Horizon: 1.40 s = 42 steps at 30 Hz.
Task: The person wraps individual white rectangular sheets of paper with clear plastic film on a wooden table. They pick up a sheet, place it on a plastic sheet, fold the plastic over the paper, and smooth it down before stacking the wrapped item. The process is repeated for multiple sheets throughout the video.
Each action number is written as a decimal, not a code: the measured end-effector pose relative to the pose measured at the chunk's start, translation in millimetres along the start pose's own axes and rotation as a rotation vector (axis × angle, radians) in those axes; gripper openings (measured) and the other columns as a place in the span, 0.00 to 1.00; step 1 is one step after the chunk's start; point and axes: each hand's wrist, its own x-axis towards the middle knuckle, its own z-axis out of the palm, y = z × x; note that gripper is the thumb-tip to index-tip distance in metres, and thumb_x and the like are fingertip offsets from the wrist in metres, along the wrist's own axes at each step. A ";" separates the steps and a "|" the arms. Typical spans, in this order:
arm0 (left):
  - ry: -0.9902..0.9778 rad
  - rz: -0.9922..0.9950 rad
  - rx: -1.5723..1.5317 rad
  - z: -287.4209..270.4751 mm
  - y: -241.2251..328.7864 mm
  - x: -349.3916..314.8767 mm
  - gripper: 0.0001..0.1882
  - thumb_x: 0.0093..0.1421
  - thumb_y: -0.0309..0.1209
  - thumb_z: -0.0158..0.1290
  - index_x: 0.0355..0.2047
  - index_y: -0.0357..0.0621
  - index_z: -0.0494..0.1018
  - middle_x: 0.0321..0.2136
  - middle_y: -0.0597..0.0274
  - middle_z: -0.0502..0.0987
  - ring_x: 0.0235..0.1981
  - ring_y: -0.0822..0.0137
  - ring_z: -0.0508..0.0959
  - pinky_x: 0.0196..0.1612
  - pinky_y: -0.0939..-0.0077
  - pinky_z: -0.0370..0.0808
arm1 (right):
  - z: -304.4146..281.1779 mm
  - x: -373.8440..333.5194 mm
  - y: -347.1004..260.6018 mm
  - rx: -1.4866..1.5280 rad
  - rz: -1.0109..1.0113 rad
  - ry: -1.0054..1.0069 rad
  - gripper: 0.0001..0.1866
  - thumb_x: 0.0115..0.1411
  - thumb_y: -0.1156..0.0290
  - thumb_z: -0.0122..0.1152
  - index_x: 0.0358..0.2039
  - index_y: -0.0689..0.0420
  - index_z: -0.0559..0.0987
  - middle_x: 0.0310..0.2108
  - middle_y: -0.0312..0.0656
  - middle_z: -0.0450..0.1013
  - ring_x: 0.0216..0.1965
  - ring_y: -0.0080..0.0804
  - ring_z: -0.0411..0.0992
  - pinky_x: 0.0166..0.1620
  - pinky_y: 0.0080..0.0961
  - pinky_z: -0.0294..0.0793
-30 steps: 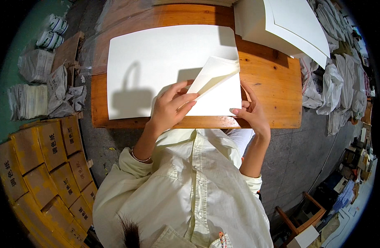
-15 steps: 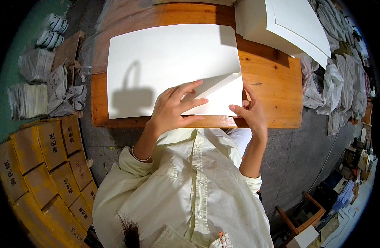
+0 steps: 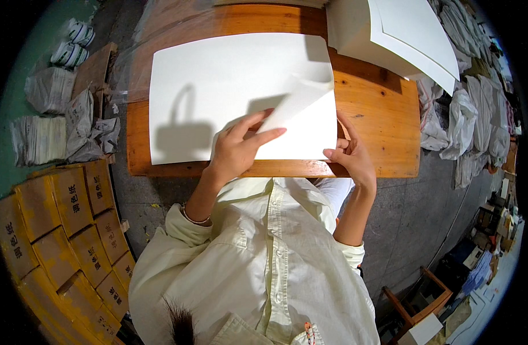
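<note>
A large white paper stack (image 3: 218, 75) lies on the wooden table in front of me, its near edge close to the table's front edge. The near right corner of its top sheet (image 3: 301, 100) is lifted and curls back toward the left. My left hand (image 3: 236, 146) has that lifted corner between its fingers, with the wrist over the table's edge. At the near right corner of the stack, my right hand (image 3: 353, 152) grips the paper, thumb on top and fingers along the right side. Some of its fingertips are hidden.
A taller pile of white sheets (image 3: 413, 37) stands at the table's (image 3: 384, 138) back right, overhanging its edge. Clear plastic film (image 3: 155, 46) covers the back left. Brown cartons (image 3: 74, 247) are stacked at lower left. White bags (image 3: 462, 123) lie to the right, and a wooden stool (image 3: 419, 299) stands at lower right.
The top sheet's corner has come up higher and been folded further left. My left fingers have closed on it. My right hand has shifted slightly to the right, still at the stack's corner.
</note>
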 end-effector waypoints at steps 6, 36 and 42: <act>-0.159 0.030 0.038 -8.5 7.7 5.3 0.23 0.47 0.28 0.63 0.45 0.59 0.78 0.52 0.59 0.70 0.41 0.64 0.77 0.42 0.73 0.78 | 9.2 0.7 -2.2 0.000 0.030 0.066 0.44 0.47 0.83 0.66 0.64 0.59 0.55 0.22 0.35 0.72 0.22 0.16 0.68 0.27 0.14 0.68; -0.055 0.093 0.102 -4.6 5.5 5.2 0.19 0.50 0.31 0.59 0.44 0.62 0.78 0.51 0.62 0.71 0.39 0.68 0.78 0.40 0.77 0.79 | 3.7 1.1 1.9 0.025 0.004 0.040 0.42 0.48 0.82 0.67 0.63 0.60 0.57 0.24 0.36 0.74 0.23 0.17 0.69 0.25 0.15 0.68; -0.052 0.060 0.083 -2.0 4.7 2.7 0.21 0.48 0.31 0.61 0.45 0.64 0.77 0.51 0.63 0.70 0.39 0.68 0.78 0.40 0.77 0.80 | 14.3 1.4 -4.3 0.024 0.010 0.100 0.41 0.47 0.82 0.68 0.61 0.61 0.59 0.24 0.37 0.74 0.23 0.17 0.69 0.26 0.15 0.69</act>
